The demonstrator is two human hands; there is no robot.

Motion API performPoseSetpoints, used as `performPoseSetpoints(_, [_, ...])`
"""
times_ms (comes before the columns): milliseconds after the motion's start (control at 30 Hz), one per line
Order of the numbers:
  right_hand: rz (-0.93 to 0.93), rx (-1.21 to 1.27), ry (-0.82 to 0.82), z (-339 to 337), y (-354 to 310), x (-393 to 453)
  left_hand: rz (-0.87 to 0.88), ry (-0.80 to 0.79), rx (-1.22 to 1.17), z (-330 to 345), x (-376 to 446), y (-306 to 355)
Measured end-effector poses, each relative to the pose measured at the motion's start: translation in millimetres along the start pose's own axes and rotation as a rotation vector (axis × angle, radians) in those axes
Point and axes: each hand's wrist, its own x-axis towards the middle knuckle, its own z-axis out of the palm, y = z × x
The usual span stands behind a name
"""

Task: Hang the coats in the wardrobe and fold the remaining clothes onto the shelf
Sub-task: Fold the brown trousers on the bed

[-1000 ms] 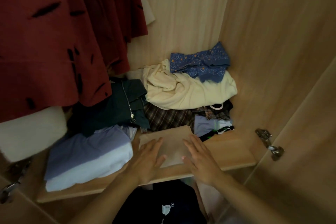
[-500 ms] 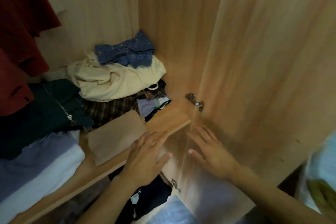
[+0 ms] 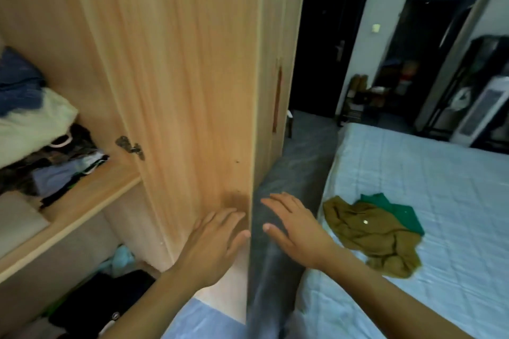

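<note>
Nearest, the left hand (image 3: 212, 245) is held with fingers released in front of the open wardrobe door (image 3: 187, 85), just beside its free edge; contact cannot be told. Across that edge, the right hand (image 3: 296, 226) is spread empty over grey floor (image 3: 297, 162). Right of its fingers, a brown garment (image 3: 369, 231) over a green one (image 3: 399, 209) is seen on the pale blue bed (image 3: 427, 173). Left of the fingers, folded clothes (image 3: 46, 146) are stacked on the shelf (image 3: 91, 195), cut off and blurred. Beyond, dark doorways are seen.
</note>
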Motion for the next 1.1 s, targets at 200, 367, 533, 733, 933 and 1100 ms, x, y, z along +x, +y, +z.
performPoseSetpoints(200, [0.192, 0.013, 0.077, -47, 115, -93, 0.106, -0.065, -0.024, 70, 59, 136])
performPoseSetpoints(367, [0.320, 0.030, 0.160, -76, 187, -162, 0.212, -0.114, -0.052, 101, 102, 221])
performPoseSetpoints(533, [0.519, 0.124, 0.255, -84, 249, -207, 0.294, -0.156, -0.107, 138, 147, 266])
performPoseSetpoints(733, [0.732, 0.083, 0.276, -97, 301, -235, 0.387, -0.244, -0.217, 210, 209, 322])
performPoseSetpoints(933, [0.860, 0.016, 0.182, -123, 347, -225, 0.407, -0.246, -0.269, 254, 253, 347])
performPoseSetpoints(1100, [0.926, 0.018, 0.180, -121, 378, -234, 0.371, -0.297, -0.207, 276, 289, 338])
